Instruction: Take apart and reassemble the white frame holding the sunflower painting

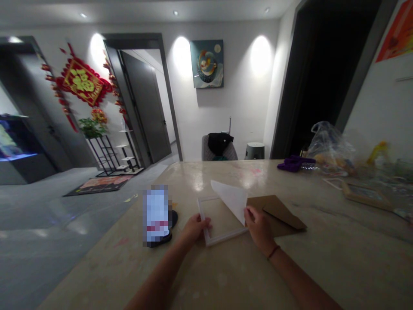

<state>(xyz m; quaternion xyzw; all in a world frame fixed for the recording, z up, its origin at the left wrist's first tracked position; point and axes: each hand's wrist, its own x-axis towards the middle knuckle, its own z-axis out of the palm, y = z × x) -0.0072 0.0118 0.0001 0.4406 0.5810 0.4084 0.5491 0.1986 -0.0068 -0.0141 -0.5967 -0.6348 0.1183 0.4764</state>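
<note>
Diagonally away-left, a translucent sheet (229,200)

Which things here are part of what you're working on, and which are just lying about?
In hand: left hand on white picture frame; right hand on translucent sheet; brown card beside them.
Lying about: pixelated object; purple cloth; plastic bag; wooden frame.

L of the L fingers (204,223), a pixelated obj (157,214) is blurred past ID; white frame (206,219) edge is hidden by those fingers, paper sheet (230,200) corner covered by R fingers (250,213), L forearm (158,275) and R forearm (300,280) cut off by bottom edge, clutter (364,172) far R of fingers too small to tell.
</note>
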